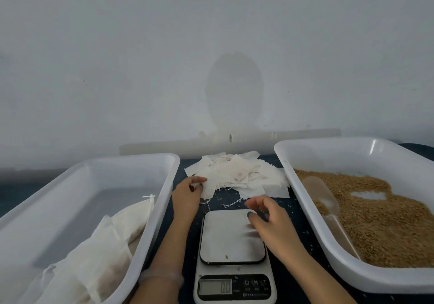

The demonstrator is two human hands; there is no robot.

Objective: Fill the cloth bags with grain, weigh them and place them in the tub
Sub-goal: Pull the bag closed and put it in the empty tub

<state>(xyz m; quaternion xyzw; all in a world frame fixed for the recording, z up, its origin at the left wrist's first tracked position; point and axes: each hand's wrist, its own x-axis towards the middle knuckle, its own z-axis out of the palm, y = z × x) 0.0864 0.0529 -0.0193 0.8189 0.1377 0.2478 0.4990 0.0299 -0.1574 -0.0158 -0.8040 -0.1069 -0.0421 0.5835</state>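
Left tub (117,172), right tub (340,158): white plastic.
Filled cloth bags (112,240): off-white.
Empty cloth bags (237,174): white to cream, faint tan marks.
Grain (380,224): golden brown.
Scoop (321,193): clear, frosted.
Scale (232,233): white body, silver-grey platform, black panel, grey display.
Counter (301,224): dark navy, flecked with pale stray grains.
Wall (141,68): pale grey.

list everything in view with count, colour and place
scale: one, white with steel plate, front centre
left tub: one, white, left of scale
filled bags: several, off-white, in left tub
empty cloth bags: a pile, white, behind scale
right tub: one, white, right of scale
grain: a layer, brown, in right tub
scoop: one, translucent, lying on grain
table: one, dark blue, under everything
hands: two; left hand pinches one of the empty cloth bags, right hand empty, loosely curled, above scale
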